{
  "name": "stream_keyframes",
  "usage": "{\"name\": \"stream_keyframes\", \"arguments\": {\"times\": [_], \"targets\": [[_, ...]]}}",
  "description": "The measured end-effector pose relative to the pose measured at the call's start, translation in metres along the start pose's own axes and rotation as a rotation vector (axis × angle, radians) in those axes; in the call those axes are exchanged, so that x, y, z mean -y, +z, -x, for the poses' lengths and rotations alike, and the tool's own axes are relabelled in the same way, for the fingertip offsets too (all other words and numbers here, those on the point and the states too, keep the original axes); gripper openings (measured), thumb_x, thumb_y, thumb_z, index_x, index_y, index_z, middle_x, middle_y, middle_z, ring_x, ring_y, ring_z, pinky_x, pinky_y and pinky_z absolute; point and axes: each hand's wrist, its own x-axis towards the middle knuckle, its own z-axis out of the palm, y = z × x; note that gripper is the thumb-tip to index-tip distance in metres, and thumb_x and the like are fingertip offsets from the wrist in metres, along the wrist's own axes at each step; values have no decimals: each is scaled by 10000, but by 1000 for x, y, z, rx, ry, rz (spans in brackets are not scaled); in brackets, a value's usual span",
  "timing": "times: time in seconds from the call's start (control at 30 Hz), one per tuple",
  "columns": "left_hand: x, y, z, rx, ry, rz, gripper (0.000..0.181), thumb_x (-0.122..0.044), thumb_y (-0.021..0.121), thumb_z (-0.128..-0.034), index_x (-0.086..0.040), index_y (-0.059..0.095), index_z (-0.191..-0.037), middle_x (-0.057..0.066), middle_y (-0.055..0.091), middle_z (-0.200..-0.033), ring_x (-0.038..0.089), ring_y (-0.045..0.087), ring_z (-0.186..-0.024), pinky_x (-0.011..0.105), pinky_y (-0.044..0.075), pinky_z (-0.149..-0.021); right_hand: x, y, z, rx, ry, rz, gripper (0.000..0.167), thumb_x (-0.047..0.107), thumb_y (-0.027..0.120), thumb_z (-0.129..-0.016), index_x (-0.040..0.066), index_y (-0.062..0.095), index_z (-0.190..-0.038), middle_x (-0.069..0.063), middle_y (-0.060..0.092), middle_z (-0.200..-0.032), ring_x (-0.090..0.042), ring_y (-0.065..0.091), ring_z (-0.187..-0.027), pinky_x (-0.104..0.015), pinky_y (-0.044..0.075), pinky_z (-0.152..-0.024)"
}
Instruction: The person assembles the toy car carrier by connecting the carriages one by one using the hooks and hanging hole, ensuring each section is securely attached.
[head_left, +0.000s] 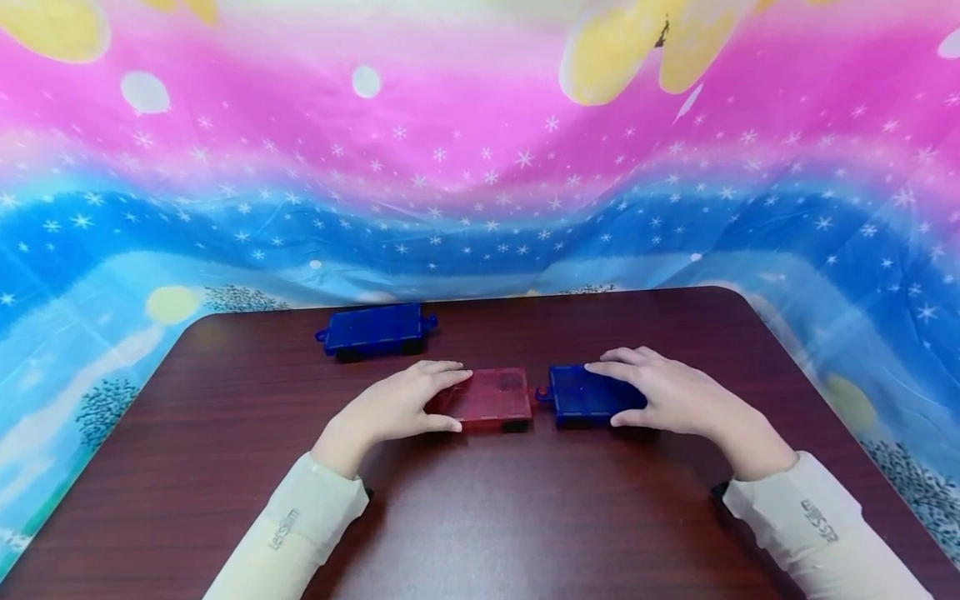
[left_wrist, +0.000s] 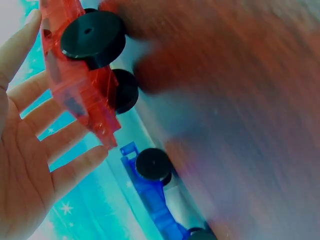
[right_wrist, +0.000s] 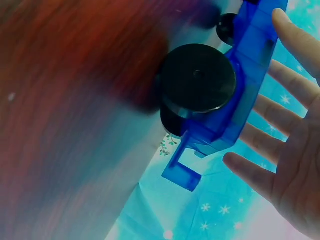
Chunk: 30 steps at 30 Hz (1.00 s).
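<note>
My left hand [head_left: 408, 402] holds a translucent red toy train car [head_left: 495, 396] by its left end, thumb on the near side and fingers on the far side. To the right, my right hand [head_left: 671, 396] holds a translucent blue toy train car [head_left: 581, 392] in the same way, at its right end. Both cars stand in line on black wheels [left_wrist: 93, 39]. Between them the couplings [head_left: 542, 393] meet in the head view; whether they are hooked together I cannot tell. In the right wrist view a blue coupling [right_wrist: 182, 175] juts from the car's end.
A second blue car [head_left: 375, 329] stands near the back left edge of the dark wooden table [head_left: 525, 517]. Behind and beside the table hangs a pink and blue snowflake-patterned cloth [head_left: 465, 192].
</note>
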Motion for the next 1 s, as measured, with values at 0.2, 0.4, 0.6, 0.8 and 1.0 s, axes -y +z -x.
{"name": "stream_keyframes", "arguments": {"times": [0.2, 0.4, 0.6, 0.8, 1.0], "targets": [[16, -9, 19, -66, 22, -19, 693, -461, 691, -908, -130, 485, -1480, 95, 457, -1539, 315, 396, -1446, 491, 389, -1147, 5, -4, -2, 8, 10, -86, 737, 397, 781, -843, 208, 478, -1488, -164, 469, -1503, -426, 436, -1365, -599, 484, -999], [45, -22, 44, -108, -55, -10, 675, -423, 681, -923, -107, 476, -1483, 156, 452, -1532, 378, 398, -1429, 561, 372, -1137, 15, -6, -14, 17, 8, -166, 763, 400, 769, -854, 205, 440, -1514, -160, 422, -1546, -429, 385, -1413, -617, 439, -1048], [80, -38, 58, -135, -117, -36, 662, -370, 682, -935, -66, 466, -1482, 210, 446, -1522, 432, 372, -1427, 603, 322, -1150, 34, -6, -36, 24, -27, -221, 790, 409, 769, -852, 230, 409, -1532, -124, 388, -1578, -388, 354, -1449, -586, 420, -1088], [103, -55, 54, -139, -154, -33, 659, -321, 653, -963, -40, 411, -1508, 245, 394, -1541, 459, 319, -1438, 632, 286, -1154, 54, -8, -61, 38, -100, -265, 789, 410, 762, -861, 248, 393, -1539, -98, 367, -1595, -352, 335, -1471, -560, 391, -1126], [117, -58, 31, -120, -144, -26, 674, -291, 652, -965, -27, 377, -1522, 246, 378, -1551, 452, 310, -1445, 623, 268, -1166, 72, -3, -81, 80, -174, -317, 763, 407, 739, -884, 232, 390, -1540, -83, 358, -1601, -303, 324, -1485, -529, 358, -1162]]}}
